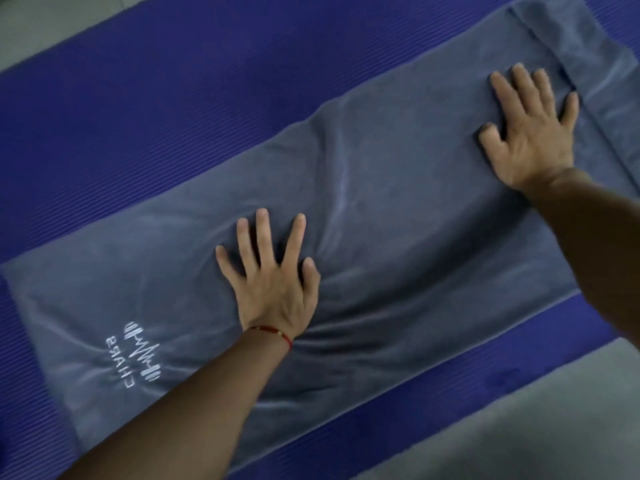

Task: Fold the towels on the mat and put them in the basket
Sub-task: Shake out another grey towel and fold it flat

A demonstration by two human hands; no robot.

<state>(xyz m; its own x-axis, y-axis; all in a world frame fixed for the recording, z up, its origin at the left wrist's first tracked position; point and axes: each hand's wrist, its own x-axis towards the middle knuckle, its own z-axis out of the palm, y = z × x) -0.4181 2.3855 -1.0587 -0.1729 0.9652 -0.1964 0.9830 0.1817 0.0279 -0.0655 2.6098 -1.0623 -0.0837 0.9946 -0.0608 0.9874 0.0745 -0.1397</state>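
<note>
A long grey-blue towel (pixel 398 202) lies spread lengthwise on the purple ribbed mat (pixel 156 109), with a white logo near its left end. My left hand (pixel 273 282) rests flat on the towel's middle, fingers spread, with creases radiating from under the palm. My right hand (pixel 530 129) presses flat on the towel near its right end, fingers apart. At the far right the towel's end (pixel 588 53) lies rumpled, with a seam or fold line just beyond my fingertips. No basket is in view.
Grey floor (pixel 519 427) shows at the bottom right beyond the mat's near edge, and pale floor (pixel 52 19) at the top left. A red thread bracelet circles my left wrist.
</note>
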